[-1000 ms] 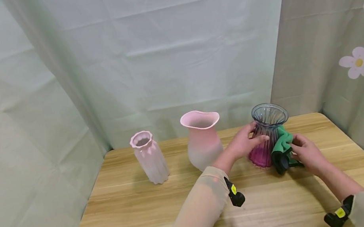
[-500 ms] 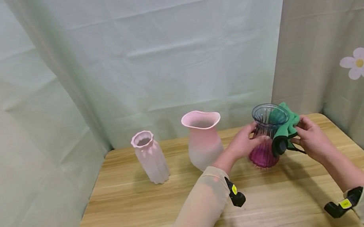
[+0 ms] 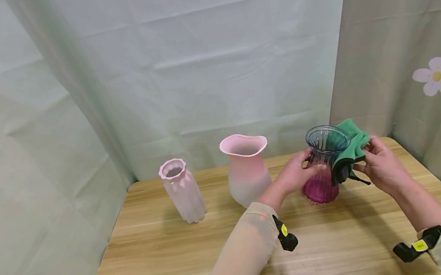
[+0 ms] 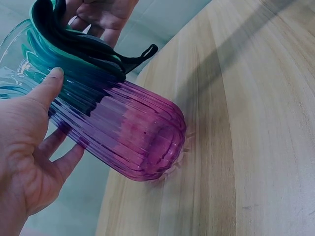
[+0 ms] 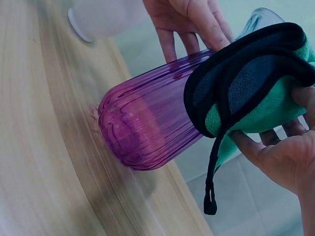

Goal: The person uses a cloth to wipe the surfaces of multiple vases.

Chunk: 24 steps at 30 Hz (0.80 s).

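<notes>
A ribbed glass vase (image 3: 320, 186), purple-pink below and bluish at its flared rim, stands on the table's right side. My left hand (image 3: 296, 172) grips its narrow middle from the left, thumb in front and fingers round behind, as the left wrist view shows. A green cloth (image 5: 275, 103) with black edging, a dark underside and a hanging loop lies against the vase's right side, just below the rim. My right hand (image 3: 384, 167) holds this cloth between thumb and fingers. Part of the vase's upper side is hidden by the cloth.
A pink-and-white vase (image 3: 248, 176) with a wavy rim stands just left of my left hand. Farther left is a slimmer pale pink fluted vase (image 3: 184, 194). All stand on the wooden table (image 3: 160, 274), with a pale curtain (image 3: 216, 60) behind.
My right hand has moved the cloth up along the vase's right side, from its middle to near the rim, and slightly right. My left hand and the vases stay in place.
</notes>
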### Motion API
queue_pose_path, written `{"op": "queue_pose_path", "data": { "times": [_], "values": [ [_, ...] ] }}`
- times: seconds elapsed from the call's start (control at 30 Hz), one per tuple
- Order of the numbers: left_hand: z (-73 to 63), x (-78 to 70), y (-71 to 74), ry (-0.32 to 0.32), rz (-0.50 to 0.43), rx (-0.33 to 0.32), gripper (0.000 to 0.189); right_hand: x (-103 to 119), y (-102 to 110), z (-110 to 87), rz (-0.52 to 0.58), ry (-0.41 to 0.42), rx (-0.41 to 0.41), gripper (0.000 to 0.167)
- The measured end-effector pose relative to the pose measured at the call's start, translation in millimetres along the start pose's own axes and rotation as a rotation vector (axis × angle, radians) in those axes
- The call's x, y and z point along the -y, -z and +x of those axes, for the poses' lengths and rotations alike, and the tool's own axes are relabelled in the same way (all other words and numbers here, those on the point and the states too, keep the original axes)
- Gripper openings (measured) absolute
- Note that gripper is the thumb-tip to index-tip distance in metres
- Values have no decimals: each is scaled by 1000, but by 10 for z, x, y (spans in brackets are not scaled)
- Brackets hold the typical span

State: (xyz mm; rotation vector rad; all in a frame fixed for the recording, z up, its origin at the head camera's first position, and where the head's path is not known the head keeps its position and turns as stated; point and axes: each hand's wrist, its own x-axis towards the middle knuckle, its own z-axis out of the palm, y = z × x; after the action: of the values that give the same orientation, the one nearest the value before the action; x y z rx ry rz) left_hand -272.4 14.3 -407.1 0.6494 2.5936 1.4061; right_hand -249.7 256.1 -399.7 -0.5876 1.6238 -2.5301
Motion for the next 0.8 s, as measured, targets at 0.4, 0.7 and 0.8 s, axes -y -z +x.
{"op": "queue_pose_path", "data": {
  "times": [0.4, 0.7, 0.8],
  "values": [
    [-6, -3, -1, 5, -1, -2, 78, -192, 62, -17, -291, -64, -45, 15],
    [3, -1, -9, -7, 7, -8, 78, -429, 225, -153, -366, -126, -84, 11],
    [-1, -9, -9, -2, 4, -4, 78, -566, 301, -230, -366, -158, -104, 13]
  ]
}}
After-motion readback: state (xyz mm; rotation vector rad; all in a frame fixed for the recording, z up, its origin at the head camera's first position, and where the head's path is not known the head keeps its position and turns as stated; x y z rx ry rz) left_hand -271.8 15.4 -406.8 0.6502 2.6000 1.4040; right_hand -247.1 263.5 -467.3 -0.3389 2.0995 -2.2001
